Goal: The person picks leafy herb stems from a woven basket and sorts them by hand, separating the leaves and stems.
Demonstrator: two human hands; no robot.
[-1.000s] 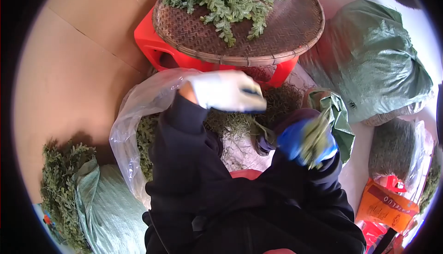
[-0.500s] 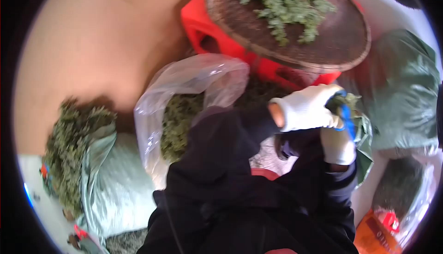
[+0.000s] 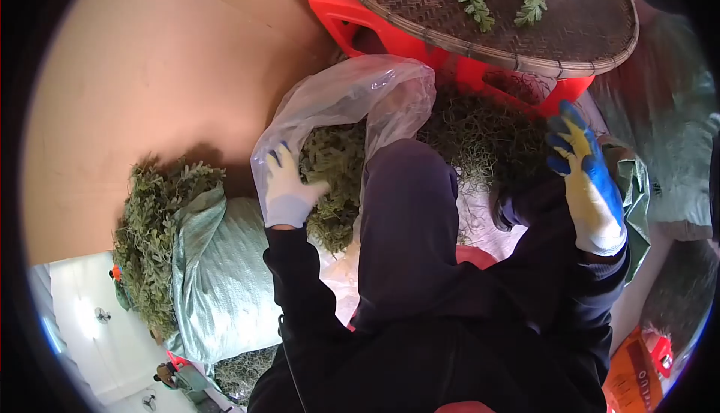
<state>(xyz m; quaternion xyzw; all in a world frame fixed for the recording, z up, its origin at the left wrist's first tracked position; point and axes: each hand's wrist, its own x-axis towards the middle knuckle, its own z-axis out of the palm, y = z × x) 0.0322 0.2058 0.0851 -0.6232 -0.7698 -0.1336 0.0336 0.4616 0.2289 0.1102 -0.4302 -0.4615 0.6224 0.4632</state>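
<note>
My left hand [image 3: 289, 188], in a white glove, hovers over the left side of a clear plastic bag [image 3: 341, 94] with its fingers spread. Green leafy sprigs [image 3: 337, 162] fill that bag just beyond the thumb. Over on the right, my right hand [image 3: 592, 184] is raised, palm partly turned up, in a white glove with blue-coated fingers. Its fingers are apart and I see nothing in them. Below it lies a folded edge of a green woven sack [image 3: 637, 195].
A round woven tray [image 3: 465, 19] bearing more sprigs rests on a red plastic stool [image 3: 352, 8]. Dark loose stems [image 3: 495, 132] cover the floor beneath. A stuffed green sack [image 3: 232, 278] stands at left; other sacks [image 3: 667, 113] and an orange bag [image 3: 634, 375] are at right.
My hands were together at the right around a piece of greenery and have parted. The left has swung left to the plastic bag; the right has opened and moved slightly up. The view has shifted.
</note>
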